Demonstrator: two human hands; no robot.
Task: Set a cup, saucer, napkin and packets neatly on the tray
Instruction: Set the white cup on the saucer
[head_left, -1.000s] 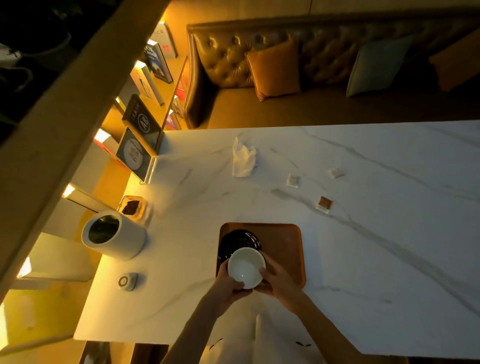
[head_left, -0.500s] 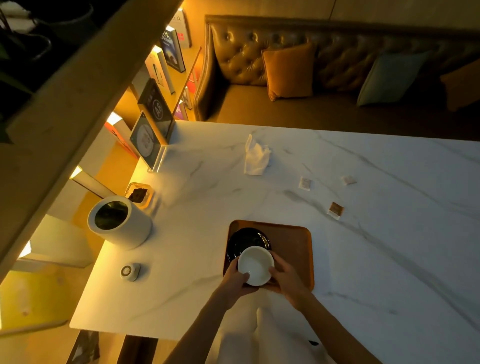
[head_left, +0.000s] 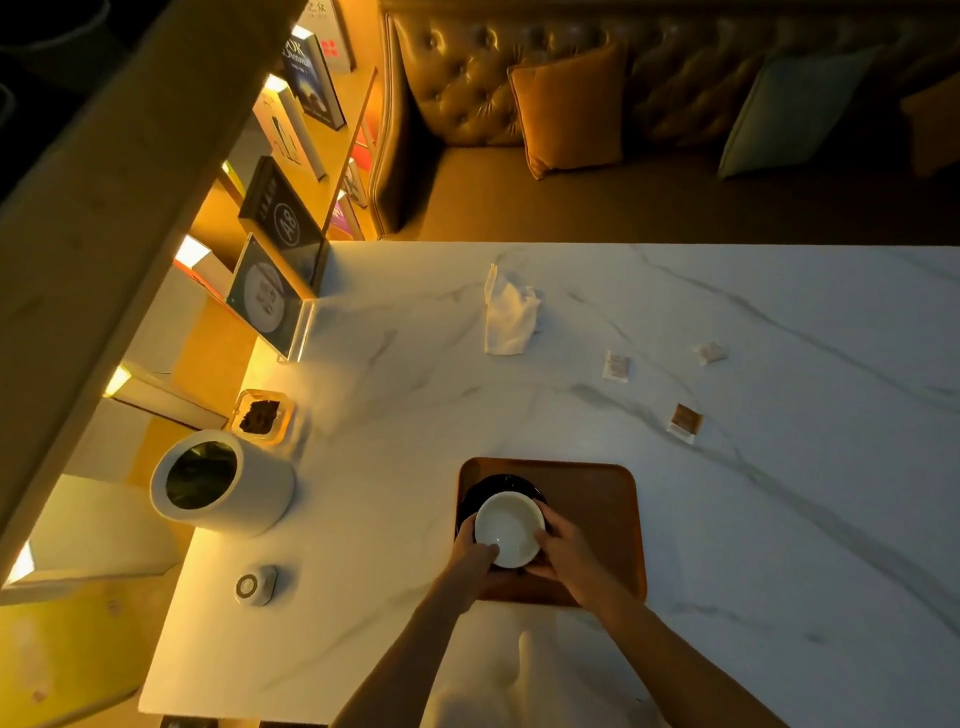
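Cup (head_left: 508, 529) is sitting over the black saucer (head_left: 497, 483) on the left part of the tray (head_left: 597, 519); I am not seeing whether they touch. Left hand (head_left: 474, 558) and right hand (head_left: 565, 553) are cupping its sides with curled fingers, forearms converging toward it.

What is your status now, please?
Left hand, right hand grip white cup at black saucer on tray. Napkin, three packets out on table. Nothing blocking.

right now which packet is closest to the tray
The brown-topped packet, just beyond the tray's far right corner; the two pale packets lie farther back.
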